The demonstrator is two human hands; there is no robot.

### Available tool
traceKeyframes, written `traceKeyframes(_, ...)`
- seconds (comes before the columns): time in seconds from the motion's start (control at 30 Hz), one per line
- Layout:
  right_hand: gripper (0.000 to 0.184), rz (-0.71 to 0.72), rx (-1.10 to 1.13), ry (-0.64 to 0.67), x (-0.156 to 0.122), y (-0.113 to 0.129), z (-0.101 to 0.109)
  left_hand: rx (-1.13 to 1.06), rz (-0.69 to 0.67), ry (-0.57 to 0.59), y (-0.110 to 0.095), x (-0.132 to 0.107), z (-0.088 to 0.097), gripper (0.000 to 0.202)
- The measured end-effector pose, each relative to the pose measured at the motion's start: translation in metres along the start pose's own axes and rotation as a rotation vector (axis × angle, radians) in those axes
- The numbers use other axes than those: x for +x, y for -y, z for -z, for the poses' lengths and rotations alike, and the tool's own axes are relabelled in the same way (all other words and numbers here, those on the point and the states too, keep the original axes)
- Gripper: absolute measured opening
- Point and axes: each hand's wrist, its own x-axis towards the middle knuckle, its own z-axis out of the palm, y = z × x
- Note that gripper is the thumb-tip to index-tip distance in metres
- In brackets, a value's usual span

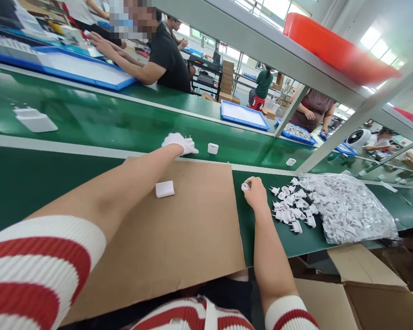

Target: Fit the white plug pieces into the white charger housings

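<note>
My left hand, in a white glove, reaches onto the green conveyor belt. Two metal pins stick up by its fingers, which close on a white plug charger mostly hidden by the glove. Bare, my right hand pinches a small white plug head to the right of the cardboard sheet. A white charger body lies on the cardboard, below my left hand. Just right of that hand, a white charger housing stands on the belt. Loose white plug heads are piled right of my right hand.
A clear bag full of white plug parts lies at the right. Another housing and a pinned charger sit on the belt. A metal shelf post rises at right. Across the belt, a person in black works beside a blue-rimmed tray.
</note>
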Motion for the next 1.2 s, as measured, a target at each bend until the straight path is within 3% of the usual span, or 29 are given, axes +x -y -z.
traceKeyframes(0.07,0.009,0.049,0.183,-0.033,-0.003,0.008,-0.007,0.066,0.027,-0.15,-0.013,-0.01,0.003,0.115)
traceKeyframes(0.13,0.014,0.1,0.323,-0.021,-0.006,0.016,-0.016,0.093,-0.078,-0.222,-0.032,-0.02,-0.001,0.122)
traceKeyframes(0.2,0.015,0.159,0.372,0.013,-0.008,0.022,-0.023,0.072,-0.163,-0.141,-0.052,-0.025,-0.013,0.113)
traceKeyframes(0.33,0.019,0.233,0.373,0.099,-0.006,0.025,-0.034,0.043,-0.056,0.125,-0.071,-0.014,-0.043,0.098)
traceKeyframes(0.5,0.019,0.051,0.537,0.162,0.003,0.021,-0.036,0.021,-0.087,0.16,-0.067,0.003,-0.051,0.062)
traceKeyframes(0.63,0.014,-0.114,0.873,0.295,0.008,0.02,-0.034,0.07,-0.362,0.213,-0.062,-0.022,-0.043,0.029)
traceKeyframes(0.77,0.029,-0.229,1.134,0.323,0.01,0.019,-0.033,0.151,-0.665,0.316,-0.044,-0.08,-0.036,0.024)
traceKeyframes(0.83,0.04,-0.211,1.109,0.286,0.009,0.018,-0.033,0.154,-0.708,0.404,-0.03,-0.112,-0.033,0.028)
traceKeyframes(0.93,0.031,-0.103,0.867,0.226,0.006,0.017,-0.034,0.105,-0.718,0.451,-0.01,-0.15,-0.032,0.043)
traceKeyframes(1.0,0.024,0.021,0.666,0.202,0.003,0.018,-0.036,0.034,-0.691,0.35,-0.001,-0.166,-0.035,0.052)
traceKeyframes(1.1,0.024,0.115,0.485,0.207,-0.002,0.021,-0.036,-0.098,-0.56,0.174,0.006,-0.178,-0.045,0.045)
traceKeyframes(1.2,0.026,0.097,0.517,0.08,-0.007,0.029,-0.036,-0.309,-0.401,0.181,0.008,-0.182,-0.055,0.038)
